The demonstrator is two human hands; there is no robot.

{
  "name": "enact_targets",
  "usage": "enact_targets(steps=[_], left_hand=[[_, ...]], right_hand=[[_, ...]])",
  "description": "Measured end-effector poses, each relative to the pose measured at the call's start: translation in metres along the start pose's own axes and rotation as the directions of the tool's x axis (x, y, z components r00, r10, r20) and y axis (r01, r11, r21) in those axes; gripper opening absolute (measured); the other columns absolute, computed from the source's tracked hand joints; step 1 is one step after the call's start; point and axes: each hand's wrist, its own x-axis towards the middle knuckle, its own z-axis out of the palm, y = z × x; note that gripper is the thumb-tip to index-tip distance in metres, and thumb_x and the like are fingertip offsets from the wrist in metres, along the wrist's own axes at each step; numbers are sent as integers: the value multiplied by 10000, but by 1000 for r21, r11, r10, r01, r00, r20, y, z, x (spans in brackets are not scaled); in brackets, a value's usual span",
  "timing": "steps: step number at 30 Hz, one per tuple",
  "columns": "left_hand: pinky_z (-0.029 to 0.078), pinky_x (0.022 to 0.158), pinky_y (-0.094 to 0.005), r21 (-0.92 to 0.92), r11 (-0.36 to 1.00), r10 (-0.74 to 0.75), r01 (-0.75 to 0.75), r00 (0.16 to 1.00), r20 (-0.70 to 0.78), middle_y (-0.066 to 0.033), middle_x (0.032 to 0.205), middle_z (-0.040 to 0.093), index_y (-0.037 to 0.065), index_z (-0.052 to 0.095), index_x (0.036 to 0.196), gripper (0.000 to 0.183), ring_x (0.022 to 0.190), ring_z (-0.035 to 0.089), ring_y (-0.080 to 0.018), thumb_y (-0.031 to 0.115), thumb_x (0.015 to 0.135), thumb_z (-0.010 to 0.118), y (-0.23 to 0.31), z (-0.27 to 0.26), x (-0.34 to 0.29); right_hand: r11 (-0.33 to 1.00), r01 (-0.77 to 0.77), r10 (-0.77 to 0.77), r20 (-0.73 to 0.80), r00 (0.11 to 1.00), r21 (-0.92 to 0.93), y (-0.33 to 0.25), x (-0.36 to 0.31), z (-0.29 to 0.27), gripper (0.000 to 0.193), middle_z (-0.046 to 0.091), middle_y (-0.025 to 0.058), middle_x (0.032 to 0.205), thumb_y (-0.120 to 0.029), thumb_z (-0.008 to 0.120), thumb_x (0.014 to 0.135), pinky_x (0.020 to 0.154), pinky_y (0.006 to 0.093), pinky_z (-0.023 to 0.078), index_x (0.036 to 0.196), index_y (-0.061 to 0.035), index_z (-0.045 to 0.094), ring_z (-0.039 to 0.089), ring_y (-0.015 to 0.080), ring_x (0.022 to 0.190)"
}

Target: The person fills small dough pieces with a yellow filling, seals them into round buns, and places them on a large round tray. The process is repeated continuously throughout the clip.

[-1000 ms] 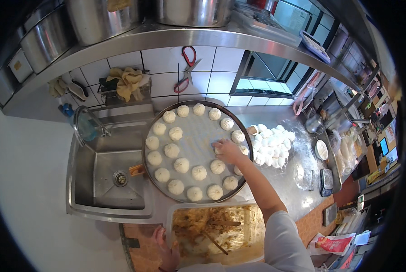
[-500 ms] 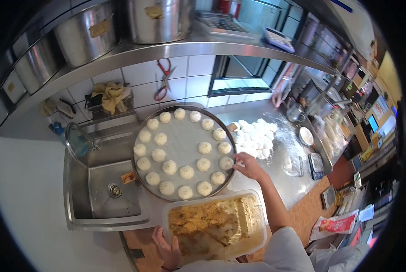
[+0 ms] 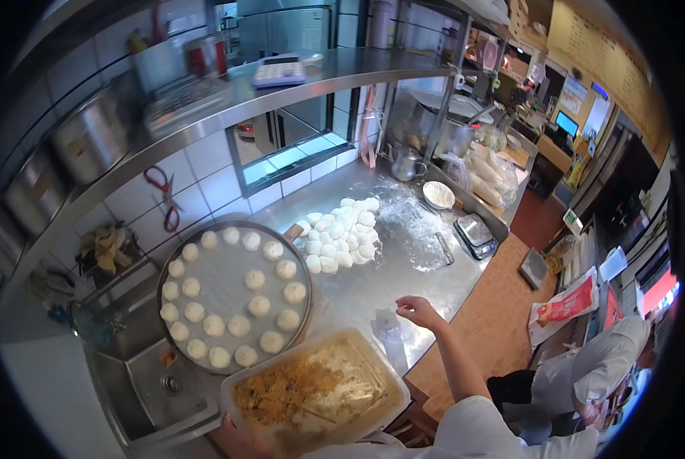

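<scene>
My left hand point(image 3: 239, 437) grips the near left corner of a translucent plastic tub point(image 3: 394, 394); the hand is blurred and partly hidden. Orange-brown filling point(image 3: 281, 392) lies inside the tub, thickest toward its left. Over the steel counter, right of the tub, my right hand point(image 3: 420, 312) hangs with its fingers curled in and nothing visible in them. Behind the tub, pleated buns point(image 3: 259, 307) form a partial ring of rows on a round tray point(image 3: 224, 279). A heap of floured dough pieces point(image 3: 342, 237) sits on the counter beyond my right hand.
A sink point(image 3: 147, 402) lies left of the tray. A white bowl point(image 3: 439, 195) and a scale point(image 3: 475, 234) stand on the floured counter point(image 3: 404, 222). A steel shelf point(image 3: 281, 90) runs above. At the right, another person point(image 3: 587, 367) in white is nearby.
My right hand has left the bun at the tray's right edge and moved right over the counter. The view has swung right, bringing another person into sight. My left hand stays at the tub.
</scene>
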Motion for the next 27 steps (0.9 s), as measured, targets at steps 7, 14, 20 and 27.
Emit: enact_targets(steps=[7, 14, 20, 27], left_hand=[[407, 1060, -454, -95, 976, -181, 196, 972, 149, -223, 1333, 517, -21, 395, 1441, 641, 1257, 498, -370, 247, 924, 663, -2, -1, -1], [399, 1070, -431, -235, 932, -246, 275, 958, 145, -211, 1353, 490, -30, 368, 1455, 657, 1261, 488, -337, 247, 948, 680, -18, 11, -14], [402, 1065, -431, -7, 986, -161, 164, 974, 162, -206, 1358, 480, -20, 354, 1469, 677, 1237, 499, -323, 244, 952, 703, 2, 12, 5], [458, 985, -428, -40, 987, -151, 157, 981, 121, -187, 1303, 512, -7, 366, 1468, 663, 1137, 555, -298, 228, 950, 708, -1, 11, -4]], right_hand=[[999, -36, 35, -79, 996, -16, 54, 138, 32, 611, 682, 233, 1187, -364, 751, 819, 915, 400, 541, 1267, 34, 629, 683, 336, 1041], [987, -157, 163, -215, 963, 46, 24, 223, 58, 786, 639, 244, 1243, -391, 790, 753, 1010, 447, 481, 1366, 25, 525, 609, 379, 1154], [994, -104, 109, -470, 876, 36, 44, 240, 82, 562, 667, 235, 1103, -345, 814, 684, 929, 473, 501, 1082, 19, 657, 633, 362, 1062], [979, -190, 180, -131, 975, -72, 48, 192, 40, 662, 606, 224, 1236, -343, 824, 695, 983, 439, 487, 1215, 7, 611, 579, 367, 1159]])
